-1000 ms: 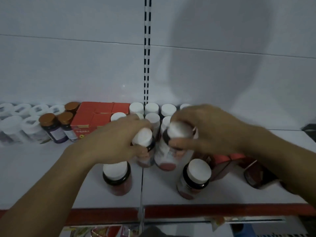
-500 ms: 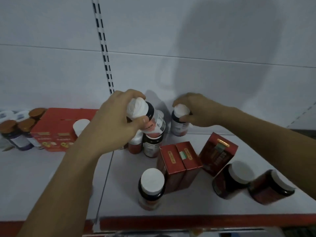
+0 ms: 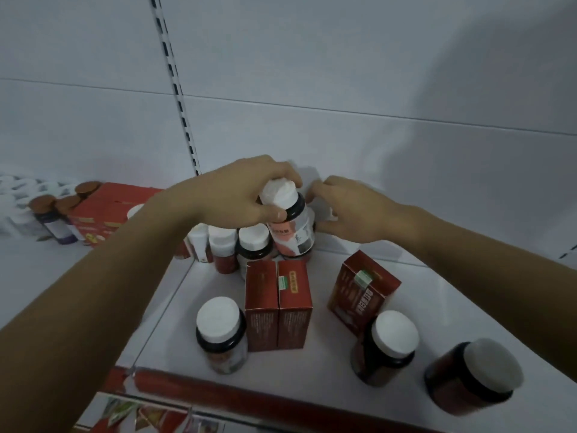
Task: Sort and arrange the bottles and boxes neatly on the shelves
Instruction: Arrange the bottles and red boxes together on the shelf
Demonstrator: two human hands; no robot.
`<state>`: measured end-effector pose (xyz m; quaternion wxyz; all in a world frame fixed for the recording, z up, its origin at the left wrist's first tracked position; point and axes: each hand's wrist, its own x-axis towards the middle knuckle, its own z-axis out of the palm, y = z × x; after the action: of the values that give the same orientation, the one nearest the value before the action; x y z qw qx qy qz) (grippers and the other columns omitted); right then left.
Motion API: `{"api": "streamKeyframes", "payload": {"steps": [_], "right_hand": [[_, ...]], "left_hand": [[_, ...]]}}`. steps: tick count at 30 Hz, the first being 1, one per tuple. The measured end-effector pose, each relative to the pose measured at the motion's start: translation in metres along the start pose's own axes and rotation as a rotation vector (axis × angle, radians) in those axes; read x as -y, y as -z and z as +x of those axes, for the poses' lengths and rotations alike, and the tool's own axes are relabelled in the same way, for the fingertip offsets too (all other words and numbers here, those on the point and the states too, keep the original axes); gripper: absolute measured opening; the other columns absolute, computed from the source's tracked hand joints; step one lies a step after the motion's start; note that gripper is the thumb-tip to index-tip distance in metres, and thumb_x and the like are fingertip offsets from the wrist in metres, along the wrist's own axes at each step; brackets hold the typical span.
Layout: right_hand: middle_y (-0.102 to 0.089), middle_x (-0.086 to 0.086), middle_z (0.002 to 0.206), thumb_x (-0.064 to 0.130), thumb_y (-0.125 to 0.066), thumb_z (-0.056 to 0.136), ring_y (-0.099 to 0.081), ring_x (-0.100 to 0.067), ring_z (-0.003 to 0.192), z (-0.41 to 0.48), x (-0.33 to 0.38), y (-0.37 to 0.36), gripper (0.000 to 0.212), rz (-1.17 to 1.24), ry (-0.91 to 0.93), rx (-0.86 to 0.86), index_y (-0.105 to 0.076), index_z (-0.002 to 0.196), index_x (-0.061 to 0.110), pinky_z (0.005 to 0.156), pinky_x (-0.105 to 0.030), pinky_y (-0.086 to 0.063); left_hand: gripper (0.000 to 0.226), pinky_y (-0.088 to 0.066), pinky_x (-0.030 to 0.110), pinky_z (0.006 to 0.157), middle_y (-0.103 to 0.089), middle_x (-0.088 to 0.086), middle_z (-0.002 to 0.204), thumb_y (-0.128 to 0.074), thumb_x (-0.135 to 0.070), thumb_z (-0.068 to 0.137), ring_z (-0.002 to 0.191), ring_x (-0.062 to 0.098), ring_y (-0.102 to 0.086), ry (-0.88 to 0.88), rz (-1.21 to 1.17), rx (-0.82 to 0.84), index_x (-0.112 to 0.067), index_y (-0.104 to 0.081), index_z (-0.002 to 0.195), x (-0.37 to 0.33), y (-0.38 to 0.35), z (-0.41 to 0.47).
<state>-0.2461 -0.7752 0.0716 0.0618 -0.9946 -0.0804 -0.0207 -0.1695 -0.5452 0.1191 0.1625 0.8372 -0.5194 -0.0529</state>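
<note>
**A:** Three white-capped bottles stand scattered along the front of our shelf (image 3: pixel 162 310): the near-left bottle (image 3: pixel 221 334), the right bottle (image 3: pixel 387 348) and the far-right bottle (image 3: pixel 471 378), each well apart from the others. None of them is in a row yet.

**B:** Just behind them we have the paired red boxes (image 3: pixel 278 304), upright and touching side by side. The lone red box (image 3: pixel 362 289) sits to their right, turned at an angle. We'd say it wants squaring up.

**A:** Further in, our left hand (image 3: pixel 237 195) grips the held bottle (image 3: pixel 290 226) by its white cap. Fingers and thumb curl round the cap, and the bottle hangs tilted over the back cluster of bottles (image 3: pixel 240 245).

**B:** And our right hand (image 3: pixel 352 210)?

**A:** It reaches in just beside the held bottle, near the wall. The fingers blur there, so we cannot tell whether they hold anything.

**B:** Farthest left, the red cartons (image 3: pixel 106 210) and the brown-capped bottles (image 3: pixel 53 214) stand packed together. We judge that side done, the back cluster half built, and the front lot left to do.
</note>
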Motion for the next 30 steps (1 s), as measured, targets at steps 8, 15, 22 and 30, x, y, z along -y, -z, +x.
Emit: {"api": "streamKeyframes", "payload": {"steps": [8,15,22,30], "right_hand": [[-0.058,-0.002,0.116,0.039,-0.062,0.094,-0.056,-0.015,0.091,-0.037,-0.022,-0.003,0.034,-0.007,0.005,0.124,-0.055,0.126,0.031,0.092,-0.041,-0.049],[-0.059,-0.001,0.119,0.035,-0.058,0.098,-0.056,-0.016,0.096,-0.046,-0.017,0.001,0.035,0.014,0.046,0.077,-0.053,0.132,0.028,0.093,-0.040,-0.049],[-0.062,-0.002,0.111,0.043,-0.063,0.094,-0.057,-0.021,0.091,-0.031,0.020,-0.005,0.044,0.022,0.167,0.011,-0.047,0.132,0.026,0.080,-0.043,-0.052],[-0.059,0.000,0.106,0.046,-0.079,0.078,-0.060,-0.023,0.093,0.003,0.032,-0.024,0.068,-0.142,0.135,0.068,-0.045,0.134,0.027,0.074,-0.040,-0.052]], "left_hand": [[0.055,-0.044,0.038,0.082,-0.050,-0.006,0.124,-0.072,-0.038,0.087,0.110,0.020,-0.052,0.023,0.402,0.358,-0.041,-0.047,0.137,-0.003,-0.048,0.031],[0.055,-0.051,0.044,0.087,-0.055,-0.007,0.121,-0.074,-0.041,0.083,0.110,0.018,-0.055,0.019,0.448,0.280,-0.037,-0.050,0.132,0.000,-0.062,0.029],[0.074,-0.050,0.040,0.088,-0.050,-0.011,0.123,-0.080,-0.051,0.074,0.111,0.015,-0.051,0.173,0.417,0.127,-0.038,-0.046,0.137,0.022,-0.040,-0.006],[0.063,-0.048,0.039,0.084,-0.054,-0.005,0.125,-0.080,-0.034,0.076,0.107,0.018,-0.052,0.170,0.538,0.025,-0.030,-0.049,0.131,0.036,-0.069,-0.022]]}}
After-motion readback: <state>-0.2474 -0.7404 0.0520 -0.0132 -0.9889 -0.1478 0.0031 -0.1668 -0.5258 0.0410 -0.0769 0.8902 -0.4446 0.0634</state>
